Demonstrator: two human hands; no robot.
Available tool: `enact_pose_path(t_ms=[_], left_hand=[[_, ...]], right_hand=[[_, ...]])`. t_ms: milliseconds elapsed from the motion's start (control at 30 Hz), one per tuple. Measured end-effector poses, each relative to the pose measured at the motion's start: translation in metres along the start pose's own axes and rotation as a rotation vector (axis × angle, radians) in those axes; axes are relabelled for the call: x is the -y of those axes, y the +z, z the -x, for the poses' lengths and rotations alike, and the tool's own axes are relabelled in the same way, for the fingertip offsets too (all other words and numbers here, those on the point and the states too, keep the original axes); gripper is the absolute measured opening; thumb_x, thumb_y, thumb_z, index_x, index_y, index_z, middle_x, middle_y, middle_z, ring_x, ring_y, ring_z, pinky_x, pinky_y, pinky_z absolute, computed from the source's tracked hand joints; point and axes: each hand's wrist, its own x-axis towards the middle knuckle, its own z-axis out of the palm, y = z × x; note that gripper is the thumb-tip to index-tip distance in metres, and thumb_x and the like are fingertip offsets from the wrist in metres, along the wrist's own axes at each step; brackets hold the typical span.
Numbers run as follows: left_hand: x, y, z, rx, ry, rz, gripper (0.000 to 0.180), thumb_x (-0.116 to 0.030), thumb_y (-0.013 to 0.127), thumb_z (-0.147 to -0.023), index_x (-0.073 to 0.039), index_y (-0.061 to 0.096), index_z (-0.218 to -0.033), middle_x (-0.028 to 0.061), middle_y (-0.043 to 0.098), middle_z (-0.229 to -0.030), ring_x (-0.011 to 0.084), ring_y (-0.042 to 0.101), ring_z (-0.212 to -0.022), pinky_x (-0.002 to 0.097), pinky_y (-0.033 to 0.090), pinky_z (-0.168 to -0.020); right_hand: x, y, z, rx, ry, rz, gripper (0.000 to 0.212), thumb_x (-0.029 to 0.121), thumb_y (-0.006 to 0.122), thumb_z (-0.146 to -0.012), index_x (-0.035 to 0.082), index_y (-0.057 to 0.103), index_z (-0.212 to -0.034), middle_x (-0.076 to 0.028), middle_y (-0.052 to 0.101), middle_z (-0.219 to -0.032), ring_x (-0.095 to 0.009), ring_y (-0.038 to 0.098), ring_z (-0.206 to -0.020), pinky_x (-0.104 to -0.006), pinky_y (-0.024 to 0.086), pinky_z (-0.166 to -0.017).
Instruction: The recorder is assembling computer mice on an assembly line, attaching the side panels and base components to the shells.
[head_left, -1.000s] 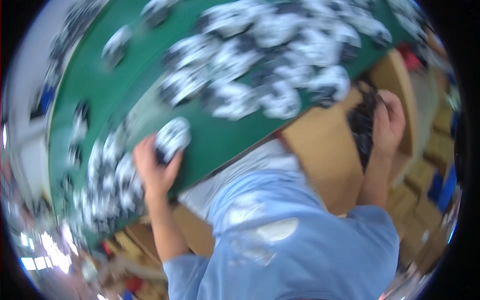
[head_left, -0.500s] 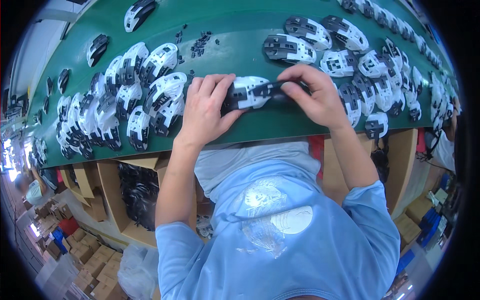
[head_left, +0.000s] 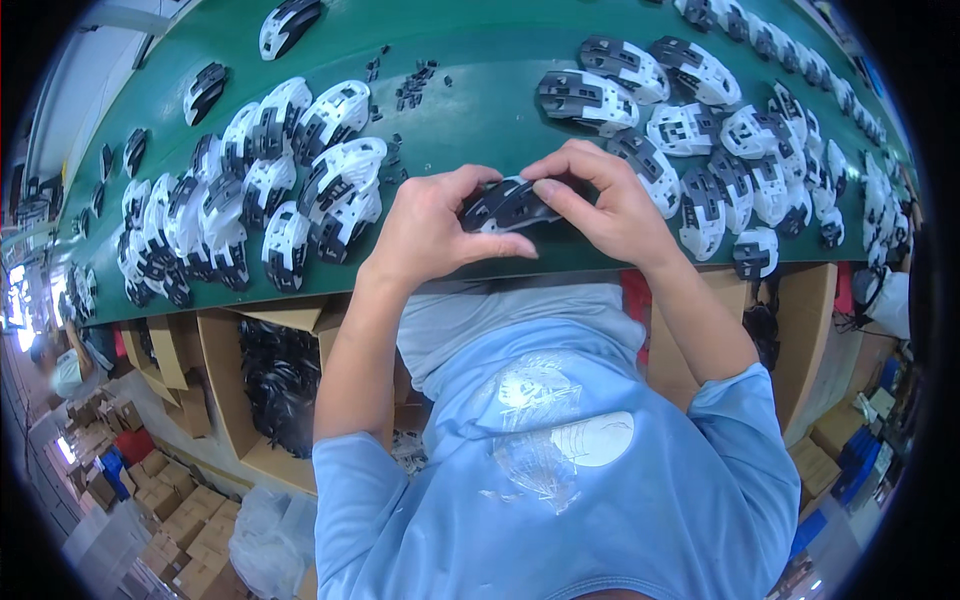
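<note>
Between my hands, just above the near edge of the green table (head_left: 470,130), is a dark curved plastic shell (head_left: 508,205) with slots and a little white at its edge. My left hand (head_left: 425,222) curls around its left end, with the thumb along the near side. My right hand (head_left: 612,208) grips the right end between thumb and fingers, hiding that end. Left of my left hand is a pile of black-and-white plastic shells (head_left: 345,175) with rectangular cutouts. More such shells (head_left: 650,172) lie close by my right hand.
Small black pieces (head_left: 415,88) are scattered on the table beyond my hands. Single shells (head_left: 288,28) sit farther off at the left; a row of them (head_left: 765,42) runs along the far right. Below the table edge is a cardboard box of black parts (head_left: 275,385); brown boxes (head_left: 190,530) are stacked lower left.
The piece in my hands has been turned, now showing its dark curved side instead of its white slotted part. My right hand has moved left, closer to my left hand.
</note>
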Motion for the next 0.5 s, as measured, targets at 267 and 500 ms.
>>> enact_pose_path(t_ms=[267, 500], left_hand=[[0.019, 0.009, 0.004, -0.198, 0.217, -0.154, 0.047, -0.029, 0.092, -0.072, -0.006, 0.074, -0.108, 0.0116, 0.076, -0.093, 0.0268, 0.075, -0.079, 0.0352, 0.059, -0.071], [0.022, 0.014, 0.002, -0.218, 0.19, -0.177, 0.031, -0.012, 0.083, -0.073, -0.007, 0.072, -0.102, 0.0118, 0.073, -0.089, 0.0324, 0.072, -0.08, 0.0398, 0.058, -0.07]], right_hand=[[-0.001, 0.016, -0.002, -0.155, -0.143, 0.101, 0.02, 0.012, 0.078, -0.087, 0.007, 0.077, -0.106, -0.01, 0.074, -0.1, -0.026, 0.07, -0.09, -0.0352, 0.056, -0.075], [-0.005, -0.002, -0.003, 0.014, -0.527, 0.394, 0.032, 0.019, 0.084, -0.08, 0.01, 0.079, -0.11, -0.009, 0.075, -0.112, -0.027, 0.071, -0.088, -0.037, 0.059, -0.078]])
